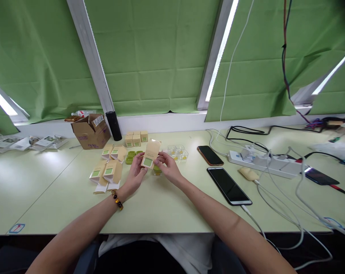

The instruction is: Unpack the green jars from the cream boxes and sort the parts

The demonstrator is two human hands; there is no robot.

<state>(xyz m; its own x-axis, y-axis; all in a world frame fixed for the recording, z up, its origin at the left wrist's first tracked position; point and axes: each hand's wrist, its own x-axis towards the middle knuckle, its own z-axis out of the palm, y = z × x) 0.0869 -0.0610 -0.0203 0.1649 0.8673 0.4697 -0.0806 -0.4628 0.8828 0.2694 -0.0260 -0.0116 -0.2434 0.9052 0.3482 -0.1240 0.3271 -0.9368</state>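
Note:
Between my two hands is a small kraft paper box (151, 151) with a green window, its top flap standing up. My left hand (135, 173) grips its left side, and my right hand (169, 167) pinches its right side. Just below the box, a small clear cup with green contents (157, 171) stands on the table, partly hidden. Behind my left fingers sit several green cups (131, 156), partly covered. Clear cups with yellow bits (178, 152) stand beyond my right hand. Left of my hands lie several opened kraft boxes (112, 171) with white flaps.
Closed kraft boxes (136, 139) stand at the back, near a black cylinder (113, 125) and a cardboard carton (91, 133). Two phones (229, 185) lie to the right, before a white power strip (263, 164) with tangled cables. Flat packets (43, 142) lie far left.

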